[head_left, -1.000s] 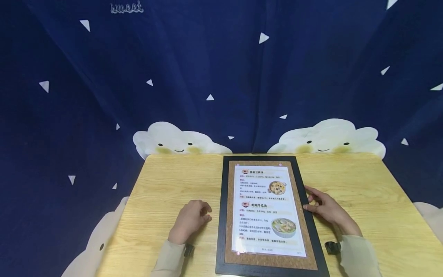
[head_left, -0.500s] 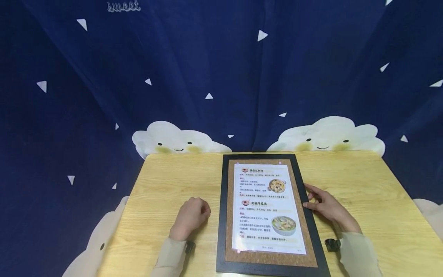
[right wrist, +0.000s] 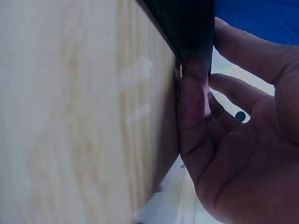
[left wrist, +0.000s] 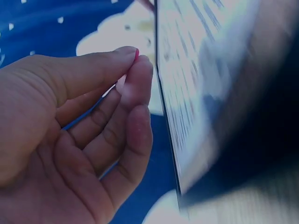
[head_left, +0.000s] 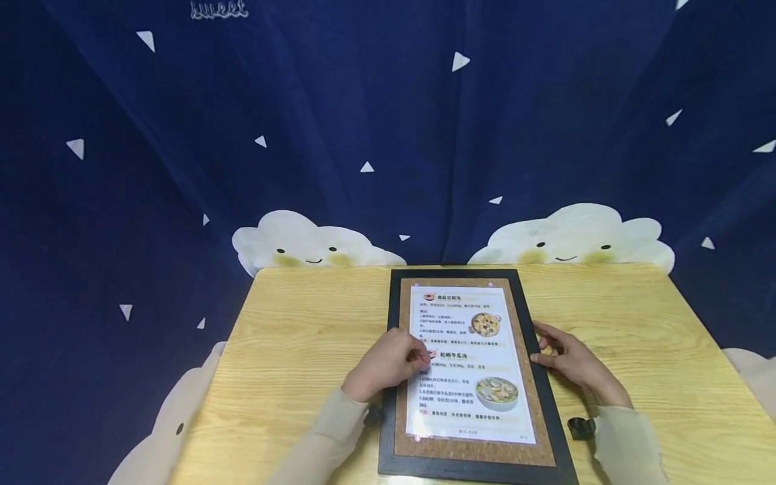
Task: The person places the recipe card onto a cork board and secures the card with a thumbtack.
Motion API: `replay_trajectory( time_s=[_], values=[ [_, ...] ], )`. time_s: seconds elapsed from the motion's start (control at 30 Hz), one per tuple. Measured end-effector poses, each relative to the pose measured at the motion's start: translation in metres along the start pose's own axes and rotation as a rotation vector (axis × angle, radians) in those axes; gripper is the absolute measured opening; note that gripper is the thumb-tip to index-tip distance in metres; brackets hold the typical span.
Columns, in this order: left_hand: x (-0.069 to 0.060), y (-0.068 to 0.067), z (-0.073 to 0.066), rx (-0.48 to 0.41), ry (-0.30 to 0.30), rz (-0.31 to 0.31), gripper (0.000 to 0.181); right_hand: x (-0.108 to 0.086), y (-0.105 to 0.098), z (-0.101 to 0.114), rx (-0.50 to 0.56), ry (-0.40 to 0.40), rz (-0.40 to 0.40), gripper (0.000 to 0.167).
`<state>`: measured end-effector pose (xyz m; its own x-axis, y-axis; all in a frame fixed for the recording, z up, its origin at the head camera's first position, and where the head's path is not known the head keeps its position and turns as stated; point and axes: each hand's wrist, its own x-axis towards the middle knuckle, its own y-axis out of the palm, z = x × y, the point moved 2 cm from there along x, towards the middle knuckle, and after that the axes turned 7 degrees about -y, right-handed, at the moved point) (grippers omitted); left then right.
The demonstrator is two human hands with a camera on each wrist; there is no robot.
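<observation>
A black-framed corkboard [head_left: 479, 455] lies on the table with a printed recipe sheet [head_left: 447, 394] on it, showing two soup dishes. My left hand [head_left: 391, 364] is over the board's left side, at the sheet. In the left wrist view its thumb and index finger pinch a small pink-red pushpin [left wrist: 137, 55], mostly hidden by the fingertips. At the right edge of the board, my right hand [head_left: 576, 364] holds the frame. In the right wrist view the thumb [right wrist: 243, 49] touches the dark frame [right wrist: 187, 28], and bent fingers [right wrist: 192, 107] lie low along its side.
Small pink pins [head_left: 490, 285] show at the sheet's two top corners and lower left corner. The wooden table [head_left: 303, 316] extends on both sides of the board. A dark blue curtain [head_left: 327, 87] with clouds and triangles hangs behind it.
My left hand has moved right and slightly up, from the bare table onto the board's left side. The right hand stays at the board's right edge, and the board has not moved.
</observation>
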<state>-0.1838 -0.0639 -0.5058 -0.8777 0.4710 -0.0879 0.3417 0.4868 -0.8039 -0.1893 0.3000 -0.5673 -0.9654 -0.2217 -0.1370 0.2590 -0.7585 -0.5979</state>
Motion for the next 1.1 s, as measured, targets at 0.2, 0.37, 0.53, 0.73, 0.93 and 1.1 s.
replay_trajectory(
  time_s=[0.2, 0.37, 0.53, 0.73, 0.93, 1.1],
  values=[
    [0.016, 0.026, -0.041, 0.078, 0.122, 0.064, 0.011, -0.001, -0.001, -0.001, -0.018, -0.003, -0.003, 0.08],
    [0.024, 0.053, -0.076, 0.114, 0.233, 0.163, 0.014, -0.001, -0.002, -0.002, -0.007, -0.022, -0.009, 0.078],
    [0.029, 0.076, -0.099, 0.17, 0.313, 0.212, 0.019, -0.001, -0.001, -0.002, 0.008, -0.046, -0.007, 0.077],
    [0.031, 0.098, -0.119, 0.275, 0.283, 0.315, 0.022, -0.002, -0.001, -0.002, -0.014, -0.045, -0.015, 0.076],
    [0.031, 0.111, -0.135, 0.361, 0.246, 0.417, 0.024, -0.002, -0.001, -0.003, 0.012, -0.054, -0.013, 0.076],
    [0.029, 0.119, -0.142, 0.353, 0.261, 0.456, 0.024, -0.001, -0.001, -0.002, 0.016, -0.054, -0.011, 0.076]
  ],
)
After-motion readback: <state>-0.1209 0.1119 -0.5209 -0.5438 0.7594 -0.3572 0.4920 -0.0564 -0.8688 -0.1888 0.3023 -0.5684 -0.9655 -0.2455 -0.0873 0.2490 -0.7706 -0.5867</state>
